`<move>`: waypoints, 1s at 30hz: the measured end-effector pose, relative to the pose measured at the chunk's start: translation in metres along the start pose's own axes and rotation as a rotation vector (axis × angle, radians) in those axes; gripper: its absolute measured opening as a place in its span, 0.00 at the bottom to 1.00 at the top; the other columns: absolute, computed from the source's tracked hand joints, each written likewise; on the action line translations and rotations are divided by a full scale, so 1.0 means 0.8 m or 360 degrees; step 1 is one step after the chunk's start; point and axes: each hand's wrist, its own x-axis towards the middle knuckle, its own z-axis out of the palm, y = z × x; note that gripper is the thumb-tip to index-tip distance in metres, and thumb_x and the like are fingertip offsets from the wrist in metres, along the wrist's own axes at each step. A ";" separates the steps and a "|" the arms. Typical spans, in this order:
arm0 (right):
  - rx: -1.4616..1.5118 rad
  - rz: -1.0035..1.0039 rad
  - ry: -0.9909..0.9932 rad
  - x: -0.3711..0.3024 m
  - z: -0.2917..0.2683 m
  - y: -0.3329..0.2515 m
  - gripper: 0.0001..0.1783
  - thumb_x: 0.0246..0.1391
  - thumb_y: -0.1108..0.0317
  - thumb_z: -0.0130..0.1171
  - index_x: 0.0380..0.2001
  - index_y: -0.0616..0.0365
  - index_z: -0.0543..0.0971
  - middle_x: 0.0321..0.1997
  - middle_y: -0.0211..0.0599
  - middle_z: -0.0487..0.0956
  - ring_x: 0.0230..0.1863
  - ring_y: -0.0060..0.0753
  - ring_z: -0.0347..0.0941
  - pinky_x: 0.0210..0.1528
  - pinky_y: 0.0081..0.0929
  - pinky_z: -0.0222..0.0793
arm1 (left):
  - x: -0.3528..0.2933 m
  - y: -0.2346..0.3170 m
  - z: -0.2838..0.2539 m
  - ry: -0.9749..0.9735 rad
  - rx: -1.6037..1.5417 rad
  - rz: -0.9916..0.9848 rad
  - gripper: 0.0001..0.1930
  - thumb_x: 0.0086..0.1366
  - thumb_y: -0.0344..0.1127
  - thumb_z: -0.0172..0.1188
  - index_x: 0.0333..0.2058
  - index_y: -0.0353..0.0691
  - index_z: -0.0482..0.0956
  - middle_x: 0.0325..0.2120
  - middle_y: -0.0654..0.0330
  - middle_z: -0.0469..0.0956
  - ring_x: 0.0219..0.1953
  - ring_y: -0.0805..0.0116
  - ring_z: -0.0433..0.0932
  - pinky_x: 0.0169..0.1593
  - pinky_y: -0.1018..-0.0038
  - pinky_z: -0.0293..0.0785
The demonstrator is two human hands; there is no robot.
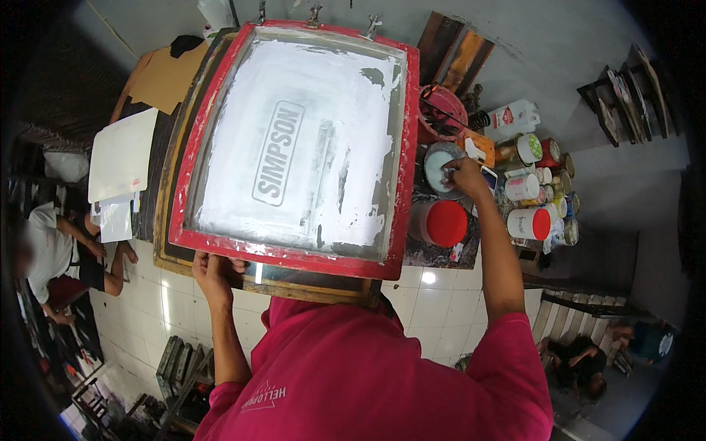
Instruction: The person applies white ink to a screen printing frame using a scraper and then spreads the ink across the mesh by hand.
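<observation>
Pink-sleeved left hand (213, 268) curls its fingers round the near edge of the red-framed printing screen (294, 257), which lies tilted over the table; farther right, right hand (465, 175) reaches into an open tub of white ink (439, 163), fingers bunched, grip unclear; beside it stands a red-lidded jar (443, 223).

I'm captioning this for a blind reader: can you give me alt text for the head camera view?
A person in a pink shirt grips the near edge of a red-framed printing screen coated in white ink with the left hand, while the right hand reaches into an open tub of white ink among red-lidded jars.
</observation>
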 end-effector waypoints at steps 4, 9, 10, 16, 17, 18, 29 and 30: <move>-0.0184 -0.0005 0.0104 0.002 0.006 -0.010 0.17 0.48 0.83 0.49 0.40 0.73 0.82 0.28 0.54 0.83 0.27 0.37 0.83 0.30 0.32 0.79 | 0.000 -0.002 0.002 -0.0016 -0.0017 0.0045 0.10 0.69 0.37 0.56 0.37 0.35 0.73 0.21 0.55 0.79 0.19 0.67 0.77 0.23 0.74 0.73; -0.0295 -0.0073 0.0201 0.000 0.010 -0.021 0.16 0.47 0.81 0.49 0.36 0.68 0.84 0.26 0.55 0.82 0.24 0.39 0.83 0.31 0.35 0.79 | -0.001 0.004 0.004 -0.0011 -0.0003 0.0006 0.11 0.69 0.39 0.57 0.38 0.35 0.73 0.22 0.56 0.79 0.19 0.68 0.77 0.23 0.74 0.73; -0.0297 -0.0062 0.0196 0.001 0.009 -0.021 0.16 0.46 0.81 0.49 0.35 0.68 0.84 0.26 0.55 0.82 0.24 0.39 0.83 0.31 0.35 0.79 | 0.000 0.002 0.003 -0.0012 -0.0002 0.0009 0.11 0.69 0.39 0.57 0.38 0.35 0.73 0.22 0.56 0.79 0.19 0.68 0.77 0.23 0.75 0.73; -0.0368 -0.0035 0.0230 0.009 0.008 -0.014 0.16 0.45 0.80 0.52 0.37 0.65 0.85 0.31 0.57 0.82 0.33 0.46 0.83 0.38 0.37 0.78 | -0.002 0.006 0.001 -0.0034 -0.0019 -0.0017 0.08 0.70 0.35 0.53 0.37 0.35 0.73 0.22 0.55 0.79 0.21 0.68 0.79 0.25 0.75 0.77; -0.0517 -0.0141 0.0273 0.009 0.006 -0.001 0.16 0.45 0.79 0.53 0.38 0.64 0.84 0.33 0.57 0.82 0.36 0.48 0.82 0.40 0.38 0.77 | -0.001 0.005 0.000 -0.0050 -0.0031 -0.0014 0.08 0.70 0.35 0.53 0.37 0.35 0.73 0.22 0.55 0.79 0.21 0.68 0.79 0.25 0.74 0.77; -0.0670 -0.0258 0.0310 0.012 0.008 0.003 0.17 0.45 0.79 0.54 0.39 0.63 0.84 0.35 0.57 0.82 0.39 0.50 0.82 0.43 0.39 0.77 | 0.000 0.004 0.000 -0.0064 -0.0025 -0.0019 0.09 0.70 0.36 0.54 0.37 0.35 0.73 0.23 0.55 0.79 0.21 0.68 0.79 0.25 0.75 0.77; -0.0132 -0.0742 0.0388 -0.082 -0.001 -0.258 0.17 0.50 0.76 0.63 0.46 0.61 0.79 0.40 0.34 0.82 0.40 0.23 0.78 0.43 0.23 0.74 | -0.003 0.007 -0.005 -0.0098 -0.0083 -0.0060 0.10 0.70 0.36 0.54 0.40 0.34 0.72 0.25 0.54 0.79 0.23 0.66 0.80 0.27 0.72 0.78; 0.0025 -0.0814 0.0262 -0.079 0.016 -0.285 0.18 0.51 0.74 0.64 0.47 0.60 0.80 0.41 0.33 0.82 0.42 0.23 0.78 0.45 0.23 0.73 | -0.002 0.008 -0.005 -0.0112 -0.0111 -0.0071 0.10 0.70 0.37 0.54 0.40 0.34 0.72 0.25 0.54 0.79 0.23 0.66 0.80 0.27 0.72 0.78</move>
